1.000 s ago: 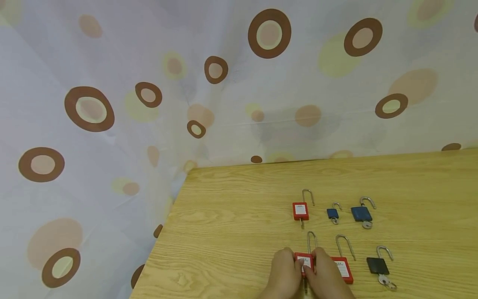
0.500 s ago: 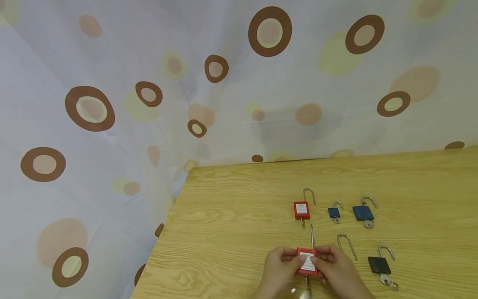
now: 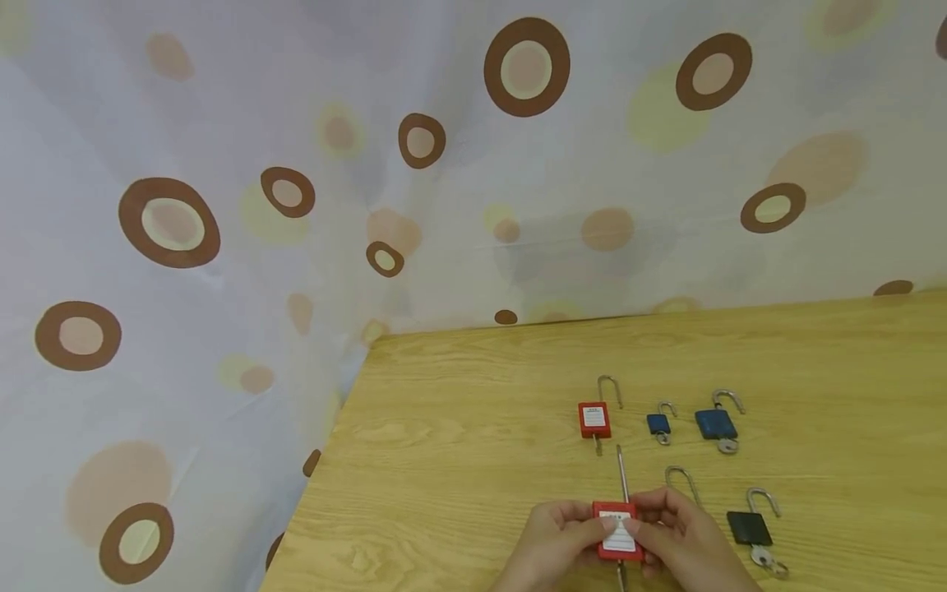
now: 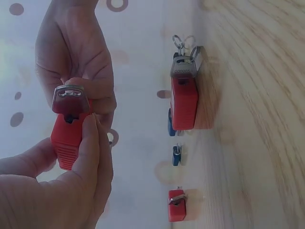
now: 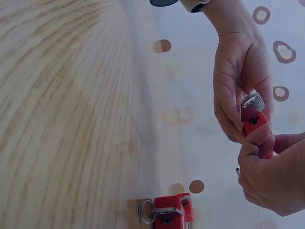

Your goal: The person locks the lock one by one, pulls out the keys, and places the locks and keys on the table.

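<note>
Both hands hold a red padlock (image 3: pixel 620 547) with a white label, lifted off the table as the left wrist view shows. My left hand (image 3: pixel 551 538) grips its left side and my right hand (image 3: pixel 684 534) its right side, thumbs on the label. Its long metal shackle (image 3: pixel 623 475) points away and shows nearly edge-on in the head view. A key (image 4: pixel 70 99) sticks out of its bottom. Behind my right hand, a second red padlock (image 4: pixel 184 105) with a key ring is mostly hidden in the head view; its open shackle (image 3: pixel 682 474) shows.
Farther back on the wooden table (image 3: pixel 444 427) lie another open red padlock (image 3: pixel 594 419), a small blue padlock (image 3: pixel 658 424) and a larger blue one (image 3: pixel 716 424). A black padlock (image 3: pixel 750 528) with keys lies at the right. A dotted curtain (image 3: pixel 444 197) borders the table.
Both hands have raised the red padlock from the table, and it has shifted slightly right and nearer. Its shackle, seen as a loop before, now shows almost edge-on.
</note>
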`<act>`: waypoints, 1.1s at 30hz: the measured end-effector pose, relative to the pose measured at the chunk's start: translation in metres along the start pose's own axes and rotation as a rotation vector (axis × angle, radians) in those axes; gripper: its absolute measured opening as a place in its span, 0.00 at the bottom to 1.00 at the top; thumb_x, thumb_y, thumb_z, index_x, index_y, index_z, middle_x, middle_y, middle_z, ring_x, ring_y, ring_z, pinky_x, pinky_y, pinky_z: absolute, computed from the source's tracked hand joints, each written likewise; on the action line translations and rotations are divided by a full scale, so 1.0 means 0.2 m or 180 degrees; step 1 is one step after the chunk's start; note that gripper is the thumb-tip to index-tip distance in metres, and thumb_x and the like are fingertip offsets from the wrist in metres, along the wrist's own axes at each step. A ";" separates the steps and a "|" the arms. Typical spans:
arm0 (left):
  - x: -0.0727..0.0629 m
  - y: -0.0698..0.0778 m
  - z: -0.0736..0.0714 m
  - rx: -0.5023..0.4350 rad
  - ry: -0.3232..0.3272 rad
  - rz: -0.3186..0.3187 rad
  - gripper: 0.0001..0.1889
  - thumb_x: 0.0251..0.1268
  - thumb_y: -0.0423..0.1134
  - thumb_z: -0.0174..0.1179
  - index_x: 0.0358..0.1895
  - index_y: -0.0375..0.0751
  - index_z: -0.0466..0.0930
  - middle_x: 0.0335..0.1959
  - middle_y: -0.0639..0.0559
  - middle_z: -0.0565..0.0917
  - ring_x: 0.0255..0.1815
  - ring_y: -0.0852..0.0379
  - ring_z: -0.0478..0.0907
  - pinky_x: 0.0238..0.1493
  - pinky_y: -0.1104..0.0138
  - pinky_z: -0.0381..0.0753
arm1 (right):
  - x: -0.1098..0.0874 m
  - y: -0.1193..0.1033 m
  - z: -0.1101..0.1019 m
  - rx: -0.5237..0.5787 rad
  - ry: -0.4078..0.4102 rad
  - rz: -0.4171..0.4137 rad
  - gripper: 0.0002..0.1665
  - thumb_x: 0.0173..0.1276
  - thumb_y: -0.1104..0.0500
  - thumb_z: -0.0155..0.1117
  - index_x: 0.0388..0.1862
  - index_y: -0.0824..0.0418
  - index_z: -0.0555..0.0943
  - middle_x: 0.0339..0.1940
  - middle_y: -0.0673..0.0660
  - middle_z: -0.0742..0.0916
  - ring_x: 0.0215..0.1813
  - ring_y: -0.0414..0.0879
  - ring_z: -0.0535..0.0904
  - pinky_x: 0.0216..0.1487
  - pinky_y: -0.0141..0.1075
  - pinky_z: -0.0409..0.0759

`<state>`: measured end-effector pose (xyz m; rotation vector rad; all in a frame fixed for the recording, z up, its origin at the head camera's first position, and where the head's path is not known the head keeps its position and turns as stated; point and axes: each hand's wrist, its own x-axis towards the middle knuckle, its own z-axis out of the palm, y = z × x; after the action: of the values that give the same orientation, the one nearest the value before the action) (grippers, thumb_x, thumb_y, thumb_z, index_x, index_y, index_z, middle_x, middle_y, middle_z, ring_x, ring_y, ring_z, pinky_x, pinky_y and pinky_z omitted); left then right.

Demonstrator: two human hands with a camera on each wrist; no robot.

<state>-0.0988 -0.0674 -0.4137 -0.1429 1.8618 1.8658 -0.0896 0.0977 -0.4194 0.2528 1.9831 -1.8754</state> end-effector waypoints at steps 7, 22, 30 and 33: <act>-0.03 0.02 0.01 -0.0096 -0.0027 -0.0035 0.14 0.63 0.36 0.57 0.47 0.27 0.78 0.39 0.43 0.85 0.36 0.61 0.81 0.43 0.65 0.83 | -0.01 -0.01 -0.01 -0.0237 0.0046 -0.0131 0.27 0.67 0.56 0.57 0.58 0.72 0.65 0.43 0.55 0.81 0.38 0.41 0.75 0.35 0.32 0.78; -0.07 0.02 0.04 -0.0118 0.0037 -0.0124 0.13 0.60 0.33 0.60 0.45 0.29 0.78 0.40 0.42 0.85 0.40 0.56 0.83 0.44 0.63 0.83 | 0.03 -0.15 -0.11 -0.1154 0.0176 -0.0558 0.20 0.70 0.51 0.54 0.47 0.68 0.73 0.28 0.52 0.81 0.26 0.41 0.73 0.25 0.31 0.75; -0.09 0.01 0.07 -0.0134 0.0079 -0.0320 0.09 0.58 0.32 0.62 0.41 0.34 0.80 0.36 0.45 0.86 0.38 0.52 0.84 0.42 0.60 0.83 | 0.09 -0.20 -0.09 -0.1610 0.0175 -0.0914 0.15 0.67 0.52 0.57 0.29 0.63 0.75 0.13 0.48 0.69 0.16 0.38 0.63 0.17 0.28 0.62; -0.09 0.00 0.07 -0.0147 0.0060 -0.0301 0.10 0.58 0.33 0.62 0.42 0.32 0.80 0.37 0.45 0.86 0.39 0.50 0.84 0.43 0.59 0.83 | 0.09 -0.19 -0.08 -0.1524 0.0204 -0.1016 0.11 0.68 0.56 0.57 0.32 0.64 0.76 0.16 0.49 0.70 0.18 0.38 0.63 0.18 0.28 0.63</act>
<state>-0.0795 -0.0578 -0.4046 -0.2605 1.7932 1.8495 -0.1237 0.1073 -0.3923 -0.1515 2.5612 -1.5029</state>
